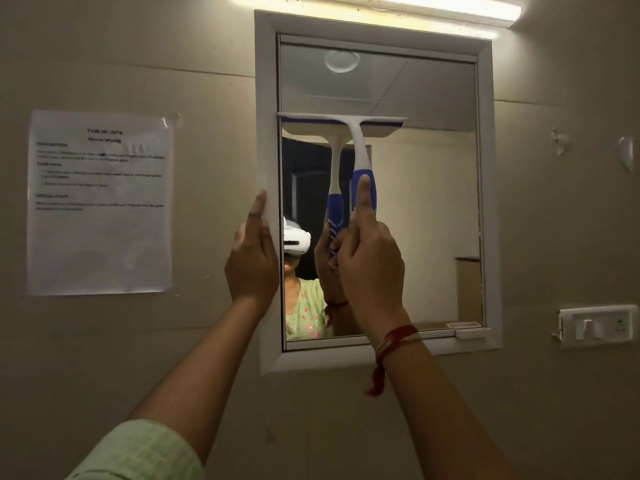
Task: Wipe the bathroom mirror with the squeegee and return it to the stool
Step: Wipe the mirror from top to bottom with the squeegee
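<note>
Right hand (370, 268) clenched round the squeegee (360, 161) handle, thumb up the grip. Blade flat on the mirror (433, 209), lying crosswise above both hands, handle pointing down. Left hand (252, 261) open, flat against the mirror frame (268, 133). Stool out of sight.

Glossy plastic squeegee (360, 147); reflective glass mirror (426, 209); matt paper notice (100, 202).
</note>
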`<state>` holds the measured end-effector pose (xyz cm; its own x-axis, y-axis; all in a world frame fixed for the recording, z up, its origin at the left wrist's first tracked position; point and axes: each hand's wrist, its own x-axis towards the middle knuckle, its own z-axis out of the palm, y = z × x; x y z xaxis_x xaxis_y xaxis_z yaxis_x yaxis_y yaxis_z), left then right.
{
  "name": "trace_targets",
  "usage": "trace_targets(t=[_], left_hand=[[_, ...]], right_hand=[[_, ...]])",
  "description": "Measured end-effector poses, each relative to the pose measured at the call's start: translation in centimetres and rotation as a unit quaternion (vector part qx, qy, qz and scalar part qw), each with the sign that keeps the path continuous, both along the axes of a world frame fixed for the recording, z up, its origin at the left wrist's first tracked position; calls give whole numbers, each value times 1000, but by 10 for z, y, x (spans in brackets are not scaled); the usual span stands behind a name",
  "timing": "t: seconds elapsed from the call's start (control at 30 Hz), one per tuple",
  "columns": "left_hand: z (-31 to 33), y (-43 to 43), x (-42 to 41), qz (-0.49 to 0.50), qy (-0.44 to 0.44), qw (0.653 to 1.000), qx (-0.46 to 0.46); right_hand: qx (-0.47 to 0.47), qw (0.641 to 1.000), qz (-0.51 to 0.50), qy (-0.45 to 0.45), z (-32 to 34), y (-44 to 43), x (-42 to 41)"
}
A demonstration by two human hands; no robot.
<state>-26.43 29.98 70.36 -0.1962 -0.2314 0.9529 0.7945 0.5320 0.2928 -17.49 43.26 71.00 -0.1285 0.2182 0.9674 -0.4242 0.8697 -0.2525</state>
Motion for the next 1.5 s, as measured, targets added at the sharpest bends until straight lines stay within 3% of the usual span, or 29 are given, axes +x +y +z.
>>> trace_targets(t=[1.5], left_hand=[[6,4,0,20,10,1000,-8]], right_hand=[[-7,988,49,-146,-188,-4,66]])
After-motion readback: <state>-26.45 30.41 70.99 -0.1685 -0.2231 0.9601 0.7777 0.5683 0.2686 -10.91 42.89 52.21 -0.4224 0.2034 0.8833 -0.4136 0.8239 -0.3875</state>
